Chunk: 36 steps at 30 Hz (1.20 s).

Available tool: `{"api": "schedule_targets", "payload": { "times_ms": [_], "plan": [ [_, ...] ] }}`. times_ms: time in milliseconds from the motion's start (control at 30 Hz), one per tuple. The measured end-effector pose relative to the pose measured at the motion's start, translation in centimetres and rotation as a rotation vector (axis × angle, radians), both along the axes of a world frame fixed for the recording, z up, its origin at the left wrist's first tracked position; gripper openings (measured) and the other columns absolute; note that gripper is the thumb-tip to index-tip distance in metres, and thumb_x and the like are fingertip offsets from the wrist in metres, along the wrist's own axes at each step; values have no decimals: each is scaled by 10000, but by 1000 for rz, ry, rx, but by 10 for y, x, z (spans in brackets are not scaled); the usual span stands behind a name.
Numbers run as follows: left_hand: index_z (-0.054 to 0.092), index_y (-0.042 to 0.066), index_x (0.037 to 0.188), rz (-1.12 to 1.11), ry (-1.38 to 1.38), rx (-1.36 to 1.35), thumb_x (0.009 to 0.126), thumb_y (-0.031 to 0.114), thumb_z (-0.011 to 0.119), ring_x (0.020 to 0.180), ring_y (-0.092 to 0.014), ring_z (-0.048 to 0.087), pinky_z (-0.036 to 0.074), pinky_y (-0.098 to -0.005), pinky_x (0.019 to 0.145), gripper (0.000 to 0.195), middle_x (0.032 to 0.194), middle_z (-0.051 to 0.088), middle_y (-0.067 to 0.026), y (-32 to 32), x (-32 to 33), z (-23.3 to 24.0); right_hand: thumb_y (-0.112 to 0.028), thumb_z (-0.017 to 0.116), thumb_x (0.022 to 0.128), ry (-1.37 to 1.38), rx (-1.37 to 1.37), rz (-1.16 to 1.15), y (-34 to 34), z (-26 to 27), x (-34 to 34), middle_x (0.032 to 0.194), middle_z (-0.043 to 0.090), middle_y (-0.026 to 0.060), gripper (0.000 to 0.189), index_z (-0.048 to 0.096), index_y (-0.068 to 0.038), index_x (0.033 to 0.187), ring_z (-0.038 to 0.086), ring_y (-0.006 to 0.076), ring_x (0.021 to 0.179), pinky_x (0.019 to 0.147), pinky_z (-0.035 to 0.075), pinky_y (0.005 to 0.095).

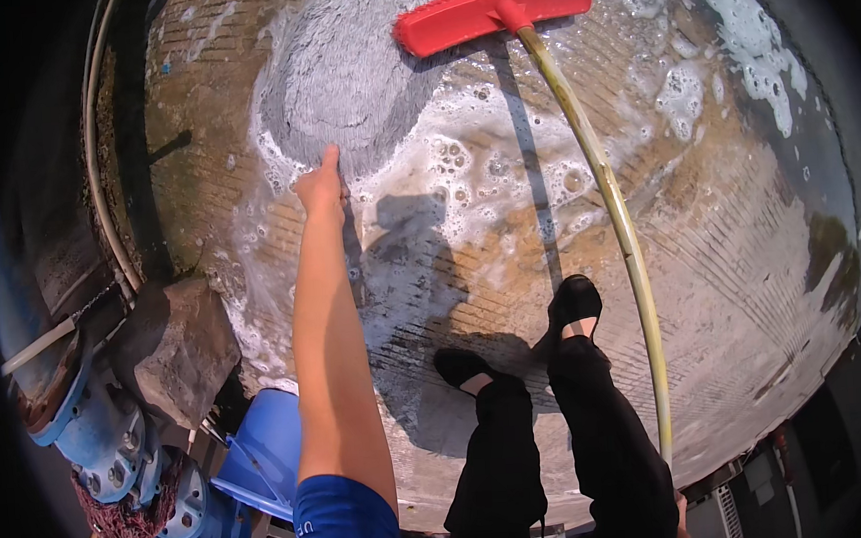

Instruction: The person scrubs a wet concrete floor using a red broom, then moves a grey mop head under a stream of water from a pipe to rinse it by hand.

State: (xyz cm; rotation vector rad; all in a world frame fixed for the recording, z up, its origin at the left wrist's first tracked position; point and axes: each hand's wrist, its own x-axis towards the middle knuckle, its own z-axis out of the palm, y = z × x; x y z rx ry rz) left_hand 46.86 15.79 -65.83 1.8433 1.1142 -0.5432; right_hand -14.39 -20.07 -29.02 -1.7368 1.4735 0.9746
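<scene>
My left hand [321, 192] reaches out with one finger extended over the near edge of a wet grey shaggy rug [353, 89]. It holds nothing, and I cannot tell whether the fingertip touches the pile. At the lower right, only a sliver of my right hand [682, 516] shows beside my trouser leg, at the end of a long yellowish broom handle [610, 184]. The grip itself is mostly hidden. That handle runs up to a red broom head [492, 14], whose bristles lie at the rug's right side.
Soapy foam [468, 163] spreads over the grooved concrete floor [725, 251]. On the left are a stone block [177, 351], a blue bucket [264, 449], blue flanged pipework [109, 451] and a pale pipe [94, 142]. My black shoes [577, 301] stand on the wet concrete.
</scene>
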Motion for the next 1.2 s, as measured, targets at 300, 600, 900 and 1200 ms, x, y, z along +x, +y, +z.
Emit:
{"api": "schedule_targets", "payload": {
  "times_ms": [300,600,900,1200],
  "plan": [
    [499,83,657,-52,-185,-184,818,203,573,393,-90,352,250,-266,372,214,503,382,28,-23,12,79,-140,640,837,-146,-177,8,14,10,101,520,425,20,292,459,16,670,375,56,541,458,332,261],
    [564,49,640,-199,-368,-202,792,195,590,478,-51,321,228,-259,438,213,529,403,61,23,37,285,-138,591,836,-158,-94,132,6,144,118,553,380,-14,264,450,-1,660,335,63,558,466,289,280],
    [623,23,731,-952,-318,939,766,268,521,783,-418,591,462,-488,708,268,777,617,-230,128,124,521,-237,650,817,-170,102,61,-2,156,47,711,484,67,334,406,-28,907,480,156,632,577,390,306],
    [621,76,738,-975,-343,1585,817,250,529,728,-360,632,493,-467,641,212,746,646,-156,263,140,528,-276,683,811,-139,347,45,25,148,42,968,569,113,564,355,-39,1204,565,206,835,731,457,298]
  ]
}}
